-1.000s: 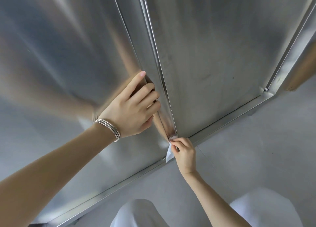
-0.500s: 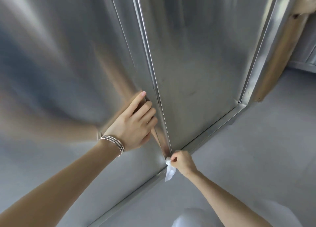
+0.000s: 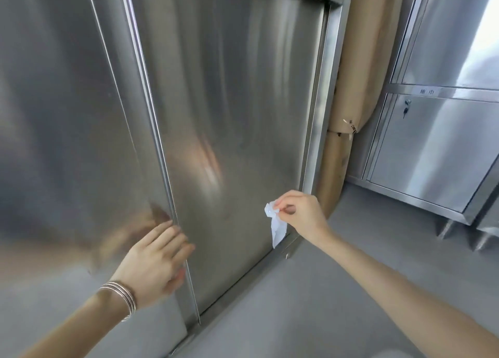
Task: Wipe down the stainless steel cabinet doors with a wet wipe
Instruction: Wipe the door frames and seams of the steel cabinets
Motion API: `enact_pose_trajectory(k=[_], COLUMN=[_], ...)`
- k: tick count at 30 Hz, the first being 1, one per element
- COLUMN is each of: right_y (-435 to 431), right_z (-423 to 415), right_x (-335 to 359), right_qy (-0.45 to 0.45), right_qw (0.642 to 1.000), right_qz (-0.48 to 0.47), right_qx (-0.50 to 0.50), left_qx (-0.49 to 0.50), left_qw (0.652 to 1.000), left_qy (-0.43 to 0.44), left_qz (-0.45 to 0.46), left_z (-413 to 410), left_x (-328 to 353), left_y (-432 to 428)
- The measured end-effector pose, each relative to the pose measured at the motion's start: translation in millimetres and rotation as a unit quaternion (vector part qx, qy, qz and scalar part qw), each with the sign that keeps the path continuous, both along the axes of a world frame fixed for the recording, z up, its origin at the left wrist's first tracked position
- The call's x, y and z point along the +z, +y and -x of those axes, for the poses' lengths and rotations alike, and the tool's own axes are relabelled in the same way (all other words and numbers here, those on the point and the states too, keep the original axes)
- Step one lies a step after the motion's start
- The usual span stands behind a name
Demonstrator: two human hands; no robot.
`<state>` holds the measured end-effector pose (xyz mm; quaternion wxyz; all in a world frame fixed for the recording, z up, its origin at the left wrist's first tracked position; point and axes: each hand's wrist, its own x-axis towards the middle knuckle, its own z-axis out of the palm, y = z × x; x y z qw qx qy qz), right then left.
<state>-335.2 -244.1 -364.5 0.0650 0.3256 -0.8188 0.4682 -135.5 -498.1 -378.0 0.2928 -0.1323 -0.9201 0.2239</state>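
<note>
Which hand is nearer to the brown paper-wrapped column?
Right. The right hand is just left of the column; the left hand is farther left, by the door seam.

My left hand (image 3: 154, 263) is smeared by blur, so I cannot tell whether its fingers touch the left door (image 3: 67, 114), itself cut off at the left edge. My right hand (image 3: 302, 212) hides the top of the wet wipe (image 3: 278, 228) in its pinch. The label (image 3: 426, 91) on the far cabinet (image 3: 432, 147) is too small to read.

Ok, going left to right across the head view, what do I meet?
Left stainless steel door, left hand with silver bangles, right stainless steel door, white wet wipe, right hand, brown paper-wrapped column, steel cabinet with key lock.
</note>
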Motion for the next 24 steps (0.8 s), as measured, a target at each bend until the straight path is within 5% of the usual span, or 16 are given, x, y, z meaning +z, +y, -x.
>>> enact_pose_trajectory(k=[13,24], right_y=[60.2,54.2], right_z=[174.8,319.5], right_x=[99.7,191.3], right_qy=[0.169,0.320], right_qw=[0.983,0.922], right_qz=[0.062,0.213], right_qx=[0.040,0.041], left_qx=[0.106,0.229], left_qw=[0.981,0.944], left_qy=[0.125,0.235], left_qz=[-0.109,0.028], left_z=[244.2,404.7], left_x=[146.5,213.3], left_y=[133.7,155.2])
